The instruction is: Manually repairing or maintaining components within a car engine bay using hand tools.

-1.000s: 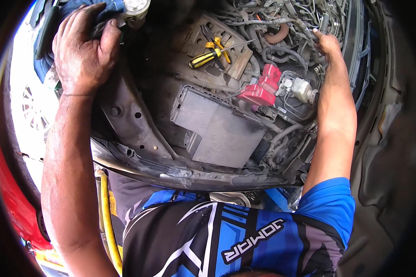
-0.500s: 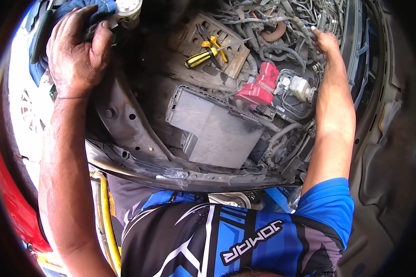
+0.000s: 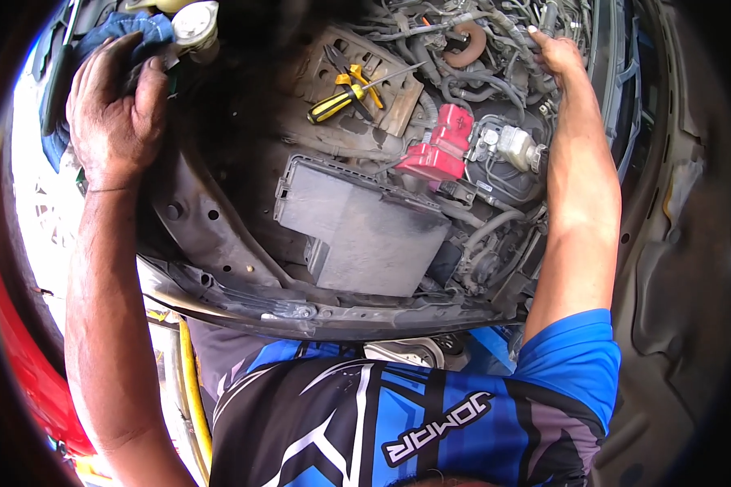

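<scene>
At the upper left, my left hand (image 3: 118, 122) rests palm down on the front edge of the engine bay, its thumb apart from the slightly bent fingers. A blue cloth (image 3: 130, 28) lies just beyond the fingertips, beside a round pale cap (image 3: 195, 23). My right hand (image 3: 560, 58) reaches among hoses and pipes at the far right. Its thumb points left and its other fingers curl under, partly hidden; what they grip cannot be made out. A yellow-and-black screwdriver (image 3: 337, 105) and yellow-handled pliers (image 3: 356, 81) lie across each other on a perforated metal tray (image 3: 396, 95), away from both hands.
A dusty grey box cover (image 3: 382, 243) sits nearest me, with a red plastic cover (image 3: 443, 150) and a pale fluid reservoir (image 3: 516, 146) behind it. A brownish ring (image 3: 468, 47) lies among the hoses. The car body's edge (image 3: 325, 312) runs along my front.
The engine bay and tools have shifted slightly left and a little down in view. Both hands keep nearly the same places on the car; nothing is visibly picked up or released.
</scene>
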`<state>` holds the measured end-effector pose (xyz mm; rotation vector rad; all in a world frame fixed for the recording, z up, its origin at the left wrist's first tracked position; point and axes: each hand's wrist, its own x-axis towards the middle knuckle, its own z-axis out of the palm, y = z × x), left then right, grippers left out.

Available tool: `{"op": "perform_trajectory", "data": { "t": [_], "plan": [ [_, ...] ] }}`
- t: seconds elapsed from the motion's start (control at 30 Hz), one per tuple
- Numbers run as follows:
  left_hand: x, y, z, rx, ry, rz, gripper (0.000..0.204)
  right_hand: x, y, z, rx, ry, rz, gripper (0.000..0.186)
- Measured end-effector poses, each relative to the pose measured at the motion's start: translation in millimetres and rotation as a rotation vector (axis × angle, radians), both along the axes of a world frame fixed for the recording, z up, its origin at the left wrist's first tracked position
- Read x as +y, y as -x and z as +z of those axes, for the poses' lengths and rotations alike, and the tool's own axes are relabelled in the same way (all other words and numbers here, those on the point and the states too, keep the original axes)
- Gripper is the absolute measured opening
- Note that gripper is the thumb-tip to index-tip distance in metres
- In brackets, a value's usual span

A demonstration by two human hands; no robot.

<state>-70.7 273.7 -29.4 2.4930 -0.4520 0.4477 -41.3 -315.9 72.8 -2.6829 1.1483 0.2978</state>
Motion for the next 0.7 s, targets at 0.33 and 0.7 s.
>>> {"op": "perform_trajectory", "data": {
  "t": [0.33, 0.7],
  "plan": [
    [1, 2, -3, -0.032, 0.007, 0.004, 0.034, -17, 5, -15, 0.063, 0.137, 0.121, 0.066],
    [-1, 3, 1, -0.014, 0.011, 0.042, 0.037, -19, 11, -8, 0.033, 0.075, 0.082, 0.053]
  ]
}}
